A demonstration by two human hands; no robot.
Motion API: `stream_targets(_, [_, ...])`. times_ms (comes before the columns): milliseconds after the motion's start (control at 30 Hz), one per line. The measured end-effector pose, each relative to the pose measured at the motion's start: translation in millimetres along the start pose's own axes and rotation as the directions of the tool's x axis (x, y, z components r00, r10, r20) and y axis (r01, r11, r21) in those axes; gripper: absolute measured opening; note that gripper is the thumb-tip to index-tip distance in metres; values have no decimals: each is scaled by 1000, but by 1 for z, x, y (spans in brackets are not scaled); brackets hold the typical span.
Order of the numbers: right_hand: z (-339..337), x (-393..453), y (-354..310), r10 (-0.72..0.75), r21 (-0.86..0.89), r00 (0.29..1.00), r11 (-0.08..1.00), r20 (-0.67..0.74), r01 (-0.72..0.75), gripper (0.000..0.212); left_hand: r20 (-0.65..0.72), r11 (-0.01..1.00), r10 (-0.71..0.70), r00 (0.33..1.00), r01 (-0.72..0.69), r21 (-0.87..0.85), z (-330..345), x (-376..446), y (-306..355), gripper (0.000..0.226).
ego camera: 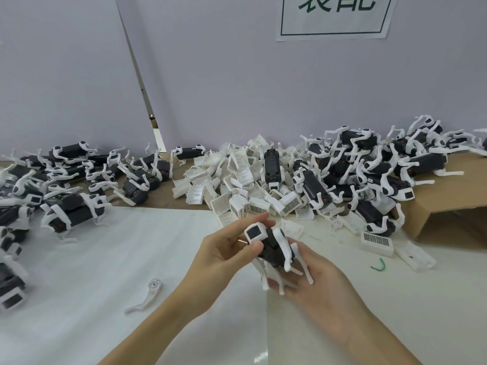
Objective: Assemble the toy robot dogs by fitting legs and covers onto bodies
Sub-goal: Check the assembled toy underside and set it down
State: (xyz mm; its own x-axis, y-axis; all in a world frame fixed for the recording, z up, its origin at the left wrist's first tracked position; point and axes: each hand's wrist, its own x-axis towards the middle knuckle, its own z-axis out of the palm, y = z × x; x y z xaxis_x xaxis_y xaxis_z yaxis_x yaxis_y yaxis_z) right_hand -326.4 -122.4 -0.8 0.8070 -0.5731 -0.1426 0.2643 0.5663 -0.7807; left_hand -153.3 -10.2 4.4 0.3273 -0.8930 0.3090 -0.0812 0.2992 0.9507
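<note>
A toy robot dog [271, 247] with a black body, white legs and a white head cover is held above the table at centre. My left hand [224, 246] grips its front end, fingers over the head cover and thumb against the black body. My right hand [316, 283] lies palm up beneath it, and the white legs rest on its fingers. One loose white leg [147, 295] lies on the white table surface to the left of my hands.
A heap of white covers [237, 185] fills the middle back. Dogs with legs pile up at the left [68, 185] and on a cardboard box [448, 196] at the right. A labelled white cover [376, 242] and a green scrap [379, 266] lie at the right.
</note>
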Motion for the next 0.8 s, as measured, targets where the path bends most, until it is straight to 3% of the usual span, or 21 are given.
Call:
stream_targets(167, [3, 2, 9, 14, 18, 999, 1000, -51, -13, 42, -26, 1000, 2, 1000, -1, 23, 2, -1, 6, 41])
stream_targets(333, [-3, 3, 4, -86, 101, 994, 991, -74, 94, 39, -135, 979, -111, 985, 85, -187, 5, 4, 3, 39])
stream_targets(400, [-3, 3, 4, -221, -62, 974, 974, -51, 218, 33, -182, 965, -230, 956, 199, -172, 5, 5, 4, 50])
stream_targets(433, [-2, 2, 5, -312, -238, 950, 924, -23, 298, 31, -184, 959, -275, 944, 255, -126, 4, 5, 3, 55])
stream_targets(500, [-1, -1, 12, -452, -537, 883, 717, 127, 444, 30, -199, 954, -300, 933, 293, -63, 4, 3, -1, 60])
stream_targets(567, [-2, -1, 22, -494, -651, 819, 524, 292, 548, 35, -298, 967, -248, 922, 255, -16, 3, 3, -3, 61])
stream_targets(633, [-1, 0, 29, -458, -729, 788, 354, 411, 586, 46, -394, 978, -177, 902, 205, 31, -2, 5, -4, 55])
stream_targets(700, [0, 1, 30, -337, -781, 801, 232, 495, 580, 69, -425, 985, -123, 897, 163, 60, -7, 5, -5, 50])
stream_targets(800, [4, 1, 23, -226, -808, 830, 208, 509, 552, 77, -420, 984, -85, 903, 143, 109, -15, 5, -5, 50])
